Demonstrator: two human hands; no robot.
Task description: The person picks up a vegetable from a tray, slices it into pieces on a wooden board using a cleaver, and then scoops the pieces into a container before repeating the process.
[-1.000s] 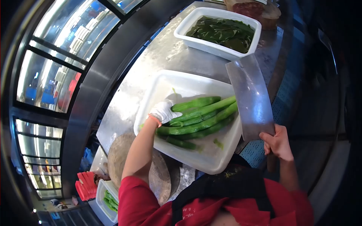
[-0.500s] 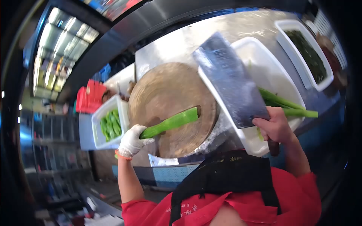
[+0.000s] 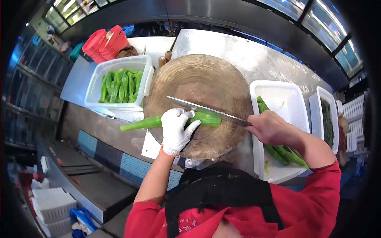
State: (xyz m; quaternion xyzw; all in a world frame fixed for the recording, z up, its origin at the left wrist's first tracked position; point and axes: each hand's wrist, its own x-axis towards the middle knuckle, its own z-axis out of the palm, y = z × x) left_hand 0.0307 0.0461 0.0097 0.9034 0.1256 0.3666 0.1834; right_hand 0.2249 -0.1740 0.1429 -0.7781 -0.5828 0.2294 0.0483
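Note:
On the round wooden chopping block [image 3: 198, 75] lies a long green vegetable stalk [image 3: 208, 119], its thin end sticking out past the block's left side. My left hand [image 3: 176, 131], in a white glove with an orange cuff, presses it down with the fingers curled over its middle. My bare right hand [image 3: 272, 127] grips a broad cleaver, its handle hidden in the fist. Seen nearly edge-on, the cleaver blade [image 3: 210, 110] slants across the block, just beyond the stalk and right by my left fingertips.
At the left a clear plastic tub [image 3: 90, 93] holds several green peppers [image 3: 119, 86], with red baskets [image 3: 106, 43] behind it. To the right stands a white tub [image 3: 283, 95] with green stalks [image 3: 283, 154]. Farther right is a white container [image 3: 320, 115] of dark greens.
The cleaver has come down from over the right tub to the block. My left hand has laid the stalk flat and shifted its grip to the middle. The view has turned.

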